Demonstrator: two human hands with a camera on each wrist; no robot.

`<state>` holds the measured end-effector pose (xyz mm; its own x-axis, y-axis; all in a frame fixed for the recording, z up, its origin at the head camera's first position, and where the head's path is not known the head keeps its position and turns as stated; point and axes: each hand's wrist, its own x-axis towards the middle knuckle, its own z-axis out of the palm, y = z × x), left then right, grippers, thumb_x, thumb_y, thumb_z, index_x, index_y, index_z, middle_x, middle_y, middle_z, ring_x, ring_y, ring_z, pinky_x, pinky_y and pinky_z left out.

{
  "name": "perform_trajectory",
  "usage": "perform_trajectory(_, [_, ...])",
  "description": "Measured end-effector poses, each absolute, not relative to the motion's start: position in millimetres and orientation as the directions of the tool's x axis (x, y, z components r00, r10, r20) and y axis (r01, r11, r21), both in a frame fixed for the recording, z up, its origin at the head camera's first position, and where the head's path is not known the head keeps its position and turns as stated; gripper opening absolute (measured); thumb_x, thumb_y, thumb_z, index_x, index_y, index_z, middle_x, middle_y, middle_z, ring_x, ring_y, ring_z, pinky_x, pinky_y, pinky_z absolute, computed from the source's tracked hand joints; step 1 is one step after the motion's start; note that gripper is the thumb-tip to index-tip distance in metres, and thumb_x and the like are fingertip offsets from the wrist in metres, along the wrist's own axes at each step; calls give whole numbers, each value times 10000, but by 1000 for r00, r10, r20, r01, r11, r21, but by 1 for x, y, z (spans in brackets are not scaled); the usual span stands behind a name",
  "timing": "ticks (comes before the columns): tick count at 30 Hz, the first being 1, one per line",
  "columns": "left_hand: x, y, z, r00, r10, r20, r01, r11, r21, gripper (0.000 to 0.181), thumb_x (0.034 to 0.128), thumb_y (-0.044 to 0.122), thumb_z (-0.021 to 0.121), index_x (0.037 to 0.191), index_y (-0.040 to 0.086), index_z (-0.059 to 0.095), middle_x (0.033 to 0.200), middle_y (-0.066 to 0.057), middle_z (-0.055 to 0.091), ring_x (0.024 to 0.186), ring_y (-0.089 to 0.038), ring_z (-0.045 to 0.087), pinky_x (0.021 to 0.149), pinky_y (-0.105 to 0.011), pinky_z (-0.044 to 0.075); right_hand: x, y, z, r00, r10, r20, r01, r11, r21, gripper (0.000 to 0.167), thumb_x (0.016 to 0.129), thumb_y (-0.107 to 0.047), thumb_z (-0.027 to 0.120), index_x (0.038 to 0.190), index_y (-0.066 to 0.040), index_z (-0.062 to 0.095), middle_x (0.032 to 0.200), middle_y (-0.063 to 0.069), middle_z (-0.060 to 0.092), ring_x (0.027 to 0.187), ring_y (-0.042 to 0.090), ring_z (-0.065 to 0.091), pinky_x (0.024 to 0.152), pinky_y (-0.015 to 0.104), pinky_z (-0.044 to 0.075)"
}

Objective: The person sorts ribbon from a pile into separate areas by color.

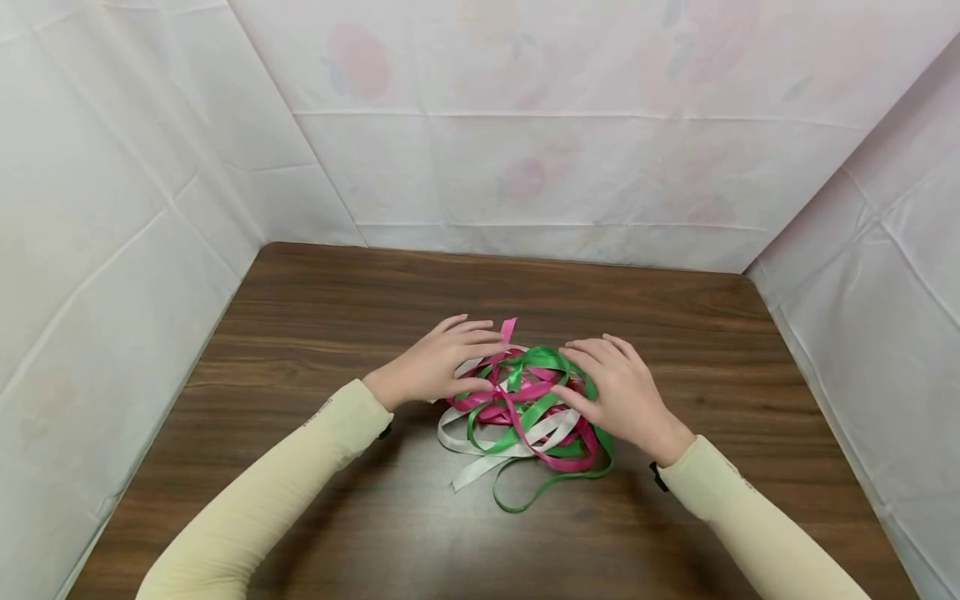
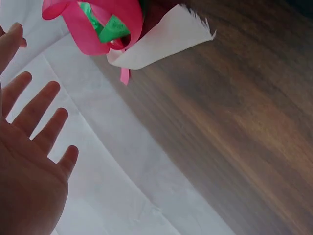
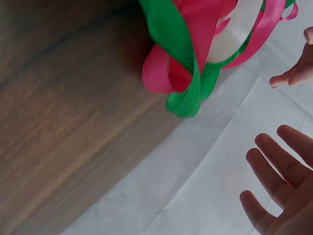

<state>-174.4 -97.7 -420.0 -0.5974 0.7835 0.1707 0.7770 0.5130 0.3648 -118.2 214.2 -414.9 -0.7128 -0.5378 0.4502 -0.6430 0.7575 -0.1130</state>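
A loose tangle of satin ribbons lies on the table, with a green ribbon (image 1: 517,433), a pink ribbon (image 1: 558,460) and a white ribbon (image 1: 472,472) looped through one another. My left hand (image 1: 442,360) hovers at the left side of the heap, fingers spread and holding nothing. On the right side, my right hand (image 1: 618,390) is held over the ribbons with its fingers apart, also holding nothing. The left wrist view shows a frayed end of the white ribbon (image 2: 166,41). In the right wrist view, green ribbon (image 3: 173,34) curls over pink ribbon.
The ribbons lie on a dark wood-grain table (image 1: 315,308). White cloth (image 1: 112,208) hangs along the left and right sides, and a faintly flowered cloth (image 1: 525,167) hangs behind the far edge.
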Motion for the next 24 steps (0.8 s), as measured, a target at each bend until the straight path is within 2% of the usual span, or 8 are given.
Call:
perform_trajectory(4, [-174,-94,-424,-566,808,161,795,484,365,613,923,414,765,1455,160,600,1494,-78,606,1492,-310,453,1252,-609,261,-110,210,-419,-708,-546,449,-652,749,-117,609,897,-582,734,1228,-71,738,1214,109,739,1148,288,676,1128,559,442])
perform_trajectory(7, [-176,-92,-428,-541,827,157,806,456,377,584,929,402,762,1431,140,623,1489,-72,610,1472,-306,478,1250,-594,278,-105,205,-424,-698,-563,443,-663,742,-103,611,764,-453,883,1227,-80,740,1193,98,746,1129,267,684,1109,552,461])
perform_trajectory(11, [-177,-88,-432,-510,844,168,824,424,375,547,935,398,757,1395,121,652,1476,-62,621,1447,-297,508,1250,-557,301,-100,199,-431,-676,-588,444,-687,721,-92,612,787,-484,859,1247,-99,736,1195,82,752,1127,248,690,1095,542,476])
perform_trajectory(15, [-175,-85,-434,-511,845,155,823,429,373,530,925,388,771,1373,125,669,1441,-48,646,1421,-273,533,1250,-528,316,-96,196,-434,-671,-596,441,-699,707,-109,612,815,-530,825,1241,-99,741,1208,82,753,1136,251,693,1086,544,484])
perform_trajectory(19, [-173,-82,-436,-512,846,150,821,430,376,515,914,371,786,1353,122,685,1394,-43,675,1378,-250,566,1247,-515,326,-92,194,-436,-680,-598,425,-700,702,-131,595,846,-562,786,1217,-100,751,1204,71,757,1140,250,685,1079,532,490])
perform_trajectory(24, [-172,-79,-440,-490,855,169,828,395,398,460,920,334,787,1316,114,709,1329,-45,707,1349,-263,588,1234,-528,345,-88,190,-438,-694,-594,408,-694,703,-157,573,817,-540,816,1197,-116,754,1190,50,758,1136,240,679,1073,519,493])
